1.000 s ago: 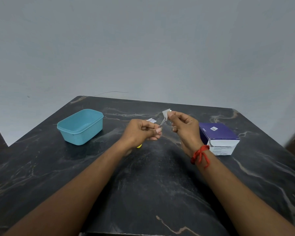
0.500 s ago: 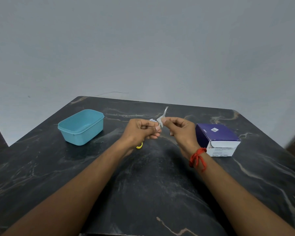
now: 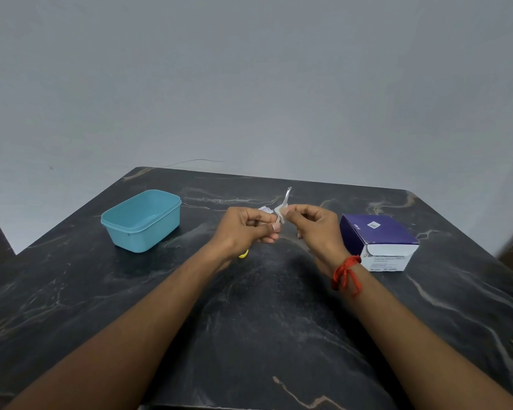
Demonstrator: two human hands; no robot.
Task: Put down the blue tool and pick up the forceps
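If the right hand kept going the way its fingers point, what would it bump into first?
Probably the left hand: the right hand points leftward at it, both pinching the small white packet between them. Depth looks matched, though unsure.

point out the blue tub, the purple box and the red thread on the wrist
blue tub [image 3: 142,232], head view, front wall
purple box [image 3: 379,233], head view, top face
red thread [image 3: 345,272], head view, knot on right wrist

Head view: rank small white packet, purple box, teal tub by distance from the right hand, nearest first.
From the right hand:
1. small white packet, pinched at its fingertips, between both hands.
2. purple box, on the table just to its right.
3. teal tub, far left, beyond the left hand.
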